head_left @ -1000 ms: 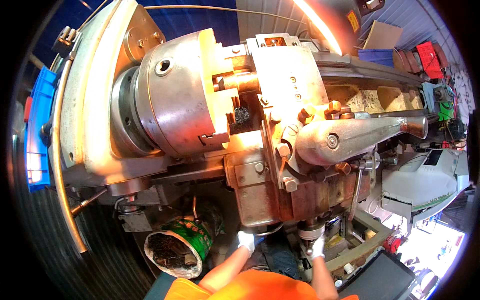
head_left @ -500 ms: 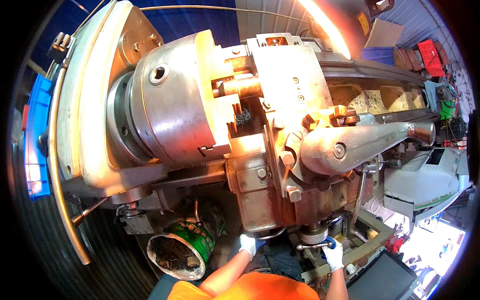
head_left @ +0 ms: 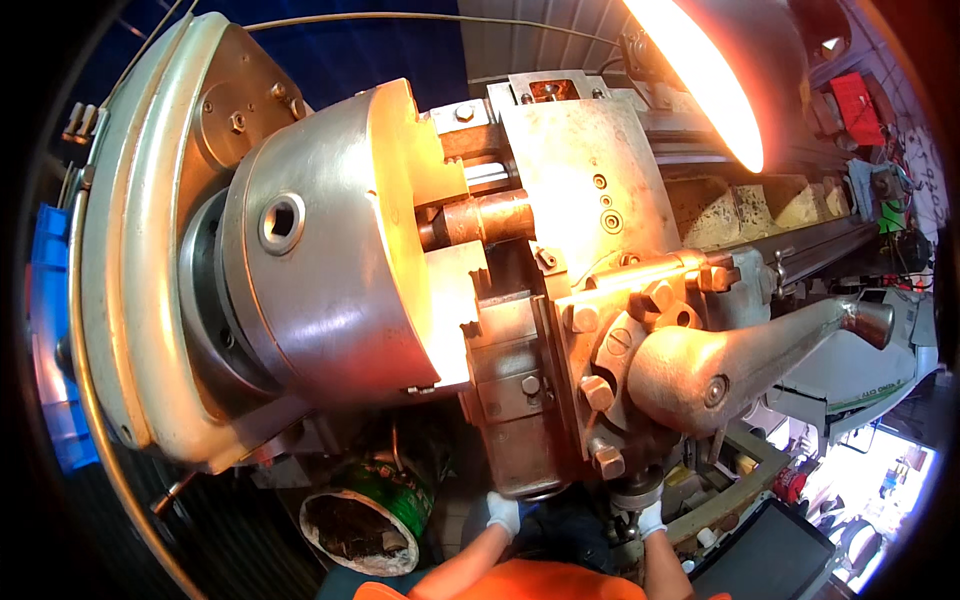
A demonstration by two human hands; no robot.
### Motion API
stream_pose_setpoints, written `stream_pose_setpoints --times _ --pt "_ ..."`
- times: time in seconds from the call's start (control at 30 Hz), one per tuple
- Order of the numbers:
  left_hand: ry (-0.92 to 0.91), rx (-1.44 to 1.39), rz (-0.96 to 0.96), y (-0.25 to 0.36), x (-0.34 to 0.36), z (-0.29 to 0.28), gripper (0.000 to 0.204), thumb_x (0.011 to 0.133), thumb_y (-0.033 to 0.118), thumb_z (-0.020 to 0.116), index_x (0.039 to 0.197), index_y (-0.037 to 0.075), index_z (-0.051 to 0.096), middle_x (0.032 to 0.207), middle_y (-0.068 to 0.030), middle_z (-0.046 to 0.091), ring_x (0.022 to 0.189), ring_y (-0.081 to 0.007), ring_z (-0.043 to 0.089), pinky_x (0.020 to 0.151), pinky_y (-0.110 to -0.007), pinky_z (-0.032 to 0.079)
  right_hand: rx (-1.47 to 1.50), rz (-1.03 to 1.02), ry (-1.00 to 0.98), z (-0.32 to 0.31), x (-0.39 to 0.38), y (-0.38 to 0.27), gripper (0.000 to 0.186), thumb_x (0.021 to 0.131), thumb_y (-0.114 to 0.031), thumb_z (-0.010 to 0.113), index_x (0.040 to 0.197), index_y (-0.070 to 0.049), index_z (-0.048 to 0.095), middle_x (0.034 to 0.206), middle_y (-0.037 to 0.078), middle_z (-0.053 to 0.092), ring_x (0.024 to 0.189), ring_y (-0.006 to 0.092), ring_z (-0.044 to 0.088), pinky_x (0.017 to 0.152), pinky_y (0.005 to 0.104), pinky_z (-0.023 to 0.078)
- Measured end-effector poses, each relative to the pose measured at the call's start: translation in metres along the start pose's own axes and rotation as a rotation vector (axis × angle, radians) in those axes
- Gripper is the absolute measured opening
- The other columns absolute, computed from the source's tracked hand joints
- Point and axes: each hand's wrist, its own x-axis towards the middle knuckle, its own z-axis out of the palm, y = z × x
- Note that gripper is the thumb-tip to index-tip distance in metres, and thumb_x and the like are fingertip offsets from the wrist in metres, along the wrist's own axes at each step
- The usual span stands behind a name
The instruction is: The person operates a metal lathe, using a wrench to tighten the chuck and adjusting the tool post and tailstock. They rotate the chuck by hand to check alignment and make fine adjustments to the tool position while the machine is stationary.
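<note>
At the lower edge, both my hands wear white gloves beneath a large metal lathe. My left hand (head_left: 503,513) is closed at the rim of a handwheel (head_left: 543,494) under the carriage; its fingertips are partly hidden. My right hand (head_left: 652,519) is closed at the crank handle (head_left: 630,522) below a round dial collar (head_left: 637,497), with the fingers mostly hidden. Above them sits the tool post (head_left: 618,343) with its thick lever (head_left: 720,375). A brownish metal cylinder (head_left: 485,218) reaches from the jaws of the big chuck (head_left: 325,245) toward the cross slide (head_left: 590,165).
A bright lamp (head_left: 700,80) hangs at the upper right. A green bucket (head_left: 400,498) holding dark matter stands left of my left hand. Right of my right hand lie a metal frame (head_left: 725,500) and a dark flat panel (head_left: 765,555). A blue crate (head_left: 50,330) is far left.
The view has shifted and come closer to the lathe, so the chuck looks larger. My right hand and the crank handle have changed position around the dial; my left hand stays by the handwheel.
</note>
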Motion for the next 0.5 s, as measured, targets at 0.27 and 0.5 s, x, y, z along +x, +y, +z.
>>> stream_pose_setpoints --times 0.27,0.5 --pt "0.035 -0.041 -0.074 -0.001 -0.003 0.001 0.039 0.086 0.026 0.071 0.115 0.003 0.061 0.115 -0.0079 0.066 0.103 -0.0198 0.063 0.091 -0.036 0.051 -1.080 0.488 0.101 0.068 -0.038 0.014 0.055 0.087 -0.050 0.067 0.115 -0.004 0.068 0.111 0.014 0.071 0.100 0.0281 0.067 0.088 0.0393 0.052" --pt "0.105 0.037 -0.028 0.055 -0.029 0.011 0.026 0.101 0.011 0.045 0.121 0.003 0.060 0.118 -0.0077 0.064 0.104 -0.0196 0.061 0.091 -0.034 0.050 -0.582 0.352 -0.127 0.106 -0.084 -0.046 0.026 0.089 -0.015 0.068 0.111 0.000 0.070 0.102 0.010 0.073 0.090 0.0172 0.068 0.082 0.0324 0.055"
